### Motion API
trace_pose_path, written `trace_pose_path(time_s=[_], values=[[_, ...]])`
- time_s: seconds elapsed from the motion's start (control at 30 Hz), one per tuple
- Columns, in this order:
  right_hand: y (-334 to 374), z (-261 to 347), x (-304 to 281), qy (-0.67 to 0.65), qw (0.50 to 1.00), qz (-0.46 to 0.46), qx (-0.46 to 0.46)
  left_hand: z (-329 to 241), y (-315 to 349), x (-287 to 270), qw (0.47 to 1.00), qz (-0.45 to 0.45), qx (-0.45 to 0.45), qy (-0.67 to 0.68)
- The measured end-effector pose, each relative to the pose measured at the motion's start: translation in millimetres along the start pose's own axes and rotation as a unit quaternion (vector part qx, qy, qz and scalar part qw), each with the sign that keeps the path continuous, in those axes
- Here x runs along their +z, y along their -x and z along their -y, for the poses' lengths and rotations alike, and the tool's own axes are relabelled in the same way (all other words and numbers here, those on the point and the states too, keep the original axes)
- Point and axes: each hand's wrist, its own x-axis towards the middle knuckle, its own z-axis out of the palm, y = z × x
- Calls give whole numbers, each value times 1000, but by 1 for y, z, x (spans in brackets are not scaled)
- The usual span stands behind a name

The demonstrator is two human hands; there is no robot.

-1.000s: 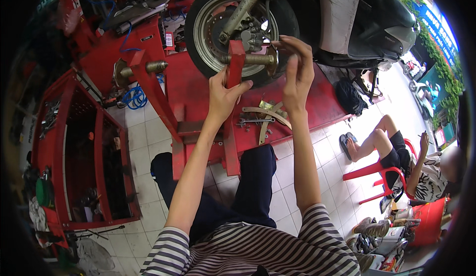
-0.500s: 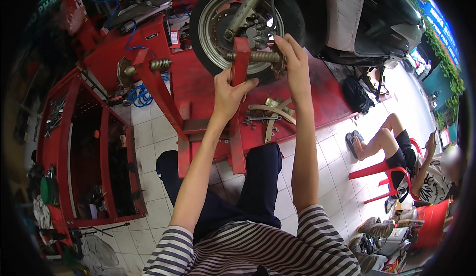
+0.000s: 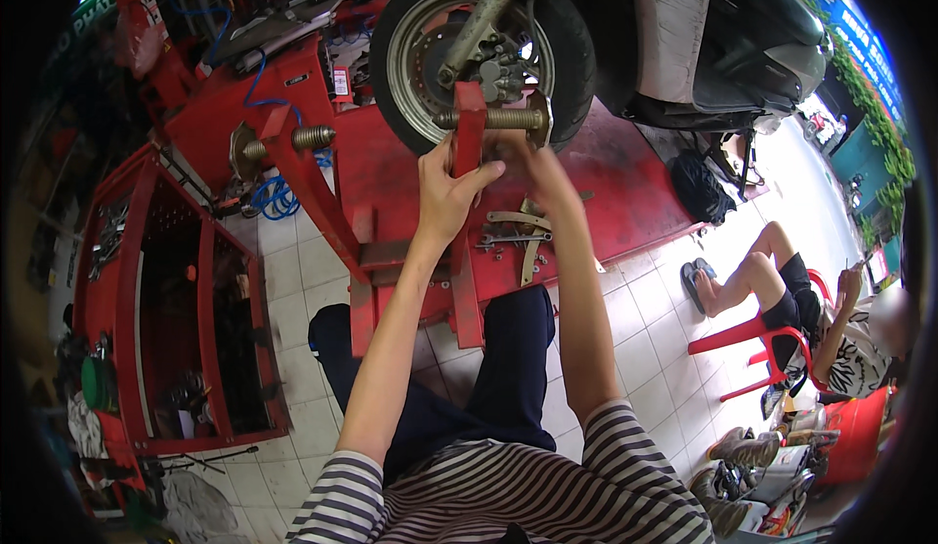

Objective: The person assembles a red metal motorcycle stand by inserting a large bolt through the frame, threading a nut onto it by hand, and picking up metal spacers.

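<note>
My left hand (image 3: 447, 192) is wrapped round the right upright post (image 3: 469, 114) of a red steel frame, thumb across its front. Through the top of that post runs a thick threaded screw (image 3: 506, 119) with a worn metal plate (image 3: 540, 119) on its outer end. Just below the screw and plate is my right hand (image 3: 532, 173), its fingers smeared by motion; whether it touches anything I cannot tell. The frame's left post (image 3: 311, 177) carries a matching screw (image 3: 313, 137). Right behind stands a scooter's front wheel (image 3: 410, 75).
Curved metal strips (image 3: 531, 259), a wrench (image 3: 508, 240) and several nuts lie on the red platform (image 3: 625, 187). A red tool cabinet (image 3: 210, 339) stands at left. At right a person (image 3: 772, 270) sits on a red chair (image 3: 728, 335), near shoes (image 3: 743, 443).
My right hand has come off the plate end of the screw and swung down and left, toward the post. The plate has turned. My left hand stays on the post.
</note>
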Motion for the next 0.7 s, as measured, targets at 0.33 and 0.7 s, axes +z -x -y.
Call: trace_pose_path(time_s=[0.33,0.7], values=[[34,-2,9,-65,957,-171,-225,2,1,-4,1000,2,-4,-3],[41,83,11,144,944,-64,-290,-3,0,-1,1000,10,-6,-22]])
